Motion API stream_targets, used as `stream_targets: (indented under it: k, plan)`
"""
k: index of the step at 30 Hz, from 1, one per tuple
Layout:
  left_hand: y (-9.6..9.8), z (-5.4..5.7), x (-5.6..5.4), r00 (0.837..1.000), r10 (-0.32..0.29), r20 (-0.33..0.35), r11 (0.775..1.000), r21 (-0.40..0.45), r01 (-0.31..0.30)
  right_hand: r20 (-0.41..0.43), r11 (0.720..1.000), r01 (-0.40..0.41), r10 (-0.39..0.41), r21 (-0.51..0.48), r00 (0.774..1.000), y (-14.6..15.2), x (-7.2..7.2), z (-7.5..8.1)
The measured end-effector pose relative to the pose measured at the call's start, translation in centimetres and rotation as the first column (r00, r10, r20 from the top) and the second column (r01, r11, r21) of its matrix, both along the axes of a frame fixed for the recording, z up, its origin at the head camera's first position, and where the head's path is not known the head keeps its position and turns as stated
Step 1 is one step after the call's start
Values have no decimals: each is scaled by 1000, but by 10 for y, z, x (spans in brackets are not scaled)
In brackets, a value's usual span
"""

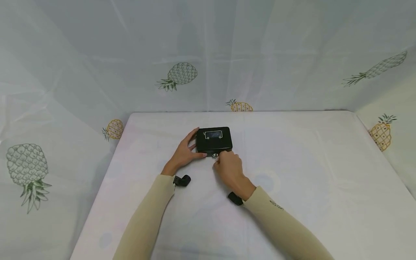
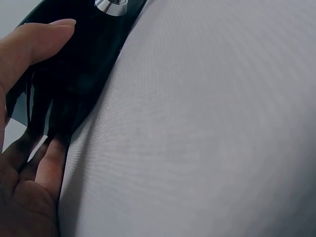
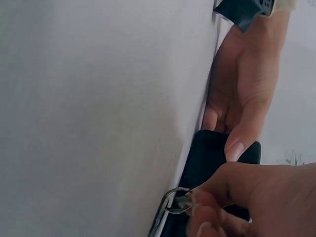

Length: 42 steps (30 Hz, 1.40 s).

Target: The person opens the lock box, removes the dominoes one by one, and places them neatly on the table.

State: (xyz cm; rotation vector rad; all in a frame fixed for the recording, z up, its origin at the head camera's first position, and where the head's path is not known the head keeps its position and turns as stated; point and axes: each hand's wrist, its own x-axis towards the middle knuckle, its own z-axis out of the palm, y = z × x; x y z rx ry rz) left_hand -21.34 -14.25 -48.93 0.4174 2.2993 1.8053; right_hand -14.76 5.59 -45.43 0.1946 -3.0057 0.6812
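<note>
A black cash box (image 1: 208, 145) with a folding lid handle (image 1: 213, 134) lies flat on the table, its lid down. My left hand (image 1: 183, 155) grips its left end, thumb against the front face and the other fingers spread along the side and back corner. The silver lock (image 2: 112, 6) shows on the box front in the left wrist view. Close by the lock, my right hand (image 1: 229, 167) pinches a key, mostly hidden by the fingers. From it hangs a metal key ring (image 3: 168, 208), seen in the right wrist view. Whether the key sits in the lock is hidden.
A white cloth covers the table (image 1: 292, 180). Pale sheeting (image 1: 276, 54) printed with pineapples hangs behind and at both sides. Black wrist cameras (image 1: 182, 180) are strapped under both beige sleeves (image 1: 146, 213).
</note>
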Motion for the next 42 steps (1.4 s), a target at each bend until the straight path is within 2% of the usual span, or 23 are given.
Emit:
stream_targets:
  k: [4, 13, 21, 27, 35, 38, 42]
  plan:
    - [-1, -1, -1, 1000, -2, -3, 1000, 8, 2, -31, 999, -5, 3, -54, 1000, 1, -1, -2]
    - [0, -3, -2, 1000, -2, -14, 1000, -4, 2, -101, 1000, -2, 3, 16, 995, -8, -2, -1]
    - [1, -3, -3, 1000, -2, -11, 1000, 3, 2, -102, 999, -49, 50, 19, 994, -3, 3, 0]
    - [1, -3, -3, 1000, 0, -8, 1000, 6, 0, -195, 987, -74, 101, 140, 975, 3, 9, -2]
    - [1, -3, -3, 1000, -1, -6, 1000, 22, 1, -276, 939, -123, 217, 320, 936, 6, 5, -4]
    - [0, -3, -3, 1000, 0, -3, 1000, 24, 0, -271, 927, -143, 245, 346, 931, 6, 2, -3]
    - [0, -4, -4, 1000, -2, -11, 1000, 22, 2, -250, 933, -171, 256, 318, 934, 8, 0, -1]
